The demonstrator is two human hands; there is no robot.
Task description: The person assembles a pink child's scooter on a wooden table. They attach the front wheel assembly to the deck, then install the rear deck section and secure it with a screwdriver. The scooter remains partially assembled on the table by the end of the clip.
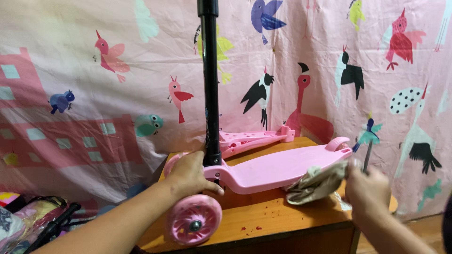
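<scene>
So there's a pink kids' scooter [278, 167] standing on a wooden counter [263, 214], deck running left to right. The left hand [190, 176] is wrapped around the front end, right at the base of the black steering post [210, 84], fingers curled over the pink neck just above the front wheel [194, 219]. That wheel hangs off the front edge of the counter, and there's another pink wheel partly hidden behind the hand. The post goes straight up and out of the top of the shot.

The right hand [367, 188] is closed around a crumpled greyish cloth [316, 182], which is pressed against the right front edge of the deck, near the rear wheel [337, 143]. It also looks like a thin dark rod [367, 155] sticks up from that fist, can't tell what it is exactly.

Behind the scooter there's a second pink plastic part [254, 138] lying on the counter. Backdrop is a pink sheet [94, 70] with cartoon birds all over it. Some bundled stuff sits low on the left.
</scene>
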